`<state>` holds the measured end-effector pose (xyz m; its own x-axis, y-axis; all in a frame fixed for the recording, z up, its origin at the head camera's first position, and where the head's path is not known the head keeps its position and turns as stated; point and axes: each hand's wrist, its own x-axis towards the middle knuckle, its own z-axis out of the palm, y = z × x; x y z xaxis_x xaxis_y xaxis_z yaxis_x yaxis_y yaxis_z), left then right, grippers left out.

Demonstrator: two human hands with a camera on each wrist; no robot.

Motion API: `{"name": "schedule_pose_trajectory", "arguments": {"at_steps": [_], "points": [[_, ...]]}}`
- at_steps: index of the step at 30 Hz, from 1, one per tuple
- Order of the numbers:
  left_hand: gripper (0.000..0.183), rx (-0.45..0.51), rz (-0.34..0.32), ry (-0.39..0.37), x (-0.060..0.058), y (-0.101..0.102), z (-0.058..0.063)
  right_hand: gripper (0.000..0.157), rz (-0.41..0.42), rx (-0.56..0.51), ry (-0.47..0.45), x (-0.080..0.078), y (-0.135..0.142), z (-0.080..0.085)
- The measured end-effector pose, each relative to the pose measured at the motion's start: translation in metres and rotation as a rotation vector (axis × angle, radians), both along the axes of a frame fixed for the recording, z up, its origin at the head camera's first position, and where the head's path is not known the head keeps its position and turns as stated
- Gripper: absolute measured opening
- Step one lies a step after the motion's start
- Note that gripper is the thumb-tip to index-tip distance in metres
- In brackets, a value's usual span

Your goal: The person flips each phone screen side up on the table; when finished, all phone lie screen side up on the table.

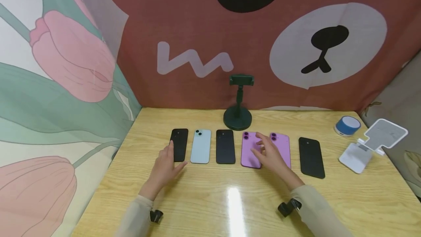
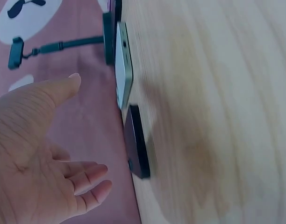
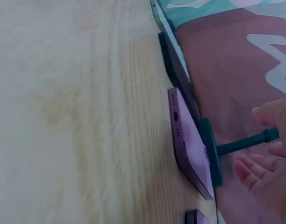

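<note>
Several phones lie back up in a row across the table. My left hand [image 1: 163, 168] hovers by the leftmost black phone [image 1: 180, 145], its fingers overlapping that phone's left edge in the head view, thumb spread, nothing held. To the right come a light blue phone [image 1: 201, 147] and another black phone [image 1: 225, 147]. My right hand [image 1: 270, 155], fingers loosely bent and holding nothing, hangs over two purple phones, the left one [image 1: 249, 153] and the right one [image 1: 283, 145], partly covering both. In the right wrist view its fingers are apart from the purple phone [image 3: 192, 140].
Behind the row stands a dark green phone stand [image 1: 238, 117]. A blue and white round speaker [image 1: 347, 125] and a white folding stand [image 1: 356, 157] are at the right, beside one more black phone [image 1: 311, 157]. Printed cloth [image 1: 197, 17] hangs behind the wooden table [image 1: 197, 196].
</note>
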<state>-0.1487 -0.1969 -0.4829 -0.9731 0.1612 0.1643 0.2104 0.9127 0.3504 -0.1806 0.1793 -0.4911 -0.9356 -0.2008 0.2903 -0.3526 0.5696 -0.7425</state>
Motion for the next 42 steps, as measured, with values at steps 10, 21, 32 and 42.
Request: {"name": "schedule_pose_trajectory", "arguments": {"at_steps": [10,21,32,42], "points": [[0.095,0.117,0.054,-0.165,-0.003,-0.031,-0.004,0.062,0.164,-0.069,0.036,-0.036,-0.038,0.001],[0.086,0.275,0.076,-0.238,-0.006,-0.046,-0.014,0.057,0.304,-0.064,-0.121,-0.078,-0.096,0.015],[0.085,0.278,0.055,-0.253,-0.018,-0.042,-0.025,0.056,0.405,-0.055,-0.319,-0.108,-0.148,0.025],[0.085,0.308,0.061,-0.263,-0.027,-0.038,-0.028,0.062,0.384,-0.119,-0.632,-0.118,-0.189,0.035]]}}
